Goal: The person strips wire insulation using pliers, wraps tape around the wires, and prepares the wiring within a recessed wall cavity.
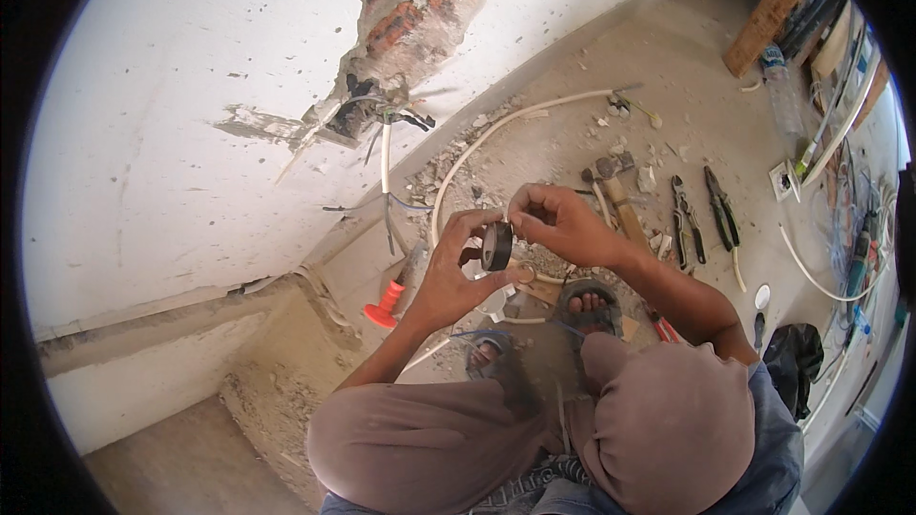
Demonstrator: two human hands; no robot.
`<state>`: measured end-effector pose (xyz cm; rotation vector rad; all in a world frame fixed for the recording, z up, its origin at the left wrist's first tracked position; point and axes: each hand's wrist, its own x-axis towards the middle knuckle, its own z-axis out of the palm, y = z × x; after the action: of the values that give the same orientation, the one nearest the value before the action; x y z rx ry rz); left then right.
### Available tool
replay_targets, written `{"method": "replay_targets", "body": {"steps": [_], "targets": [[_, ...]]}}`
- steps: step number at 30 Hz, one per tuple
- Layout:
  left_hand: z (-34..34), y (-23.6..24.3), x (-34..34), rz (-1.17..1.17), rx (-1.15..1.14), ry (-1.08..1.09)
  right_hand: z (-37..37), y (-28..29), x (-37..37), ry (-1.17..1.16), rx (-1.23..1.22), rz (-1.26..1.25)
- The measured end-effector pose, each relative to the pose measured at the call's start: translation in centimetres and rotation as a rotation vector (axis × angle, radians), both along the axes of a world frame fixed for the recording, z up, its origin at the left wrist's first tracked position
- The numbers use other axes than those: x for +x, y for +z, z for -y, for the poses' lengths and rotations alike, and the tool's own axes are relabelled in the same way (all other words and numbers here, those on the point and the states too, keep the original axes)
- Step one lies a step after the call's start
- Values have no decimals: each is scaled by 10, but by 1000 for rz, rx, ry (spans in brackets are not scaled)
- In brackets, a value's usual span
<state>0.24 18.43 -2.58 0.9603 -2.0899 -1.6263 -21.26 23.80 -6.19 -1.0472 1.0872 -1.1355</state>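
My left hand (456,278) grips a roll of black electrical tape (496,246) between its fingers and thumb, held upright above the floor in front of my knees. At the roll's upper edge, the thumb and forefinger of my right hand (563,222) are pinched together against the tape. Whether they have a loose end between them is too small to make out. Beyond the hands, a wall box opening (358,119) in the broken plaster has several cut wires (386,157) sticking out.
A hammer (622,202) and two pairs of pliers (685,219) lie to the right among rubble. A red-handled tool (384,305) is left of my hands. White cable (515,114) curves across the floor. A plastic bottle (782,91), a black bag (794,367) and planks (771,10) are farther right.
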Motion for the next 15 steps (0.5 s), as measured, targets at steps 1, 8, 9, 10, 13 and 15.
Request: {"method": "replay_targets", "body": {"steps": [1, 8, 9, 10, 13, 15], "targets": [[1, -1, -1, 5, 8, 36, -2, -3, -1, -22, 24, 7], [1, -7, -8, 71, -180, 184, -15, 8, 16, -103, -122, -111], [1, -8, -9, 64, -210, 171, -14, 12, 15, -187, -166, -205], [0, -8, -9, 82, -188, 163, -12, 16, 13, -270, -209, -300], [-3, 0, -12, 111, -151, 136, -4, 24, -7, -189, -514, -560], [-5, -4, -8, 79, -163, 127, 0, 33, -13, -64, -522, -643]]}}
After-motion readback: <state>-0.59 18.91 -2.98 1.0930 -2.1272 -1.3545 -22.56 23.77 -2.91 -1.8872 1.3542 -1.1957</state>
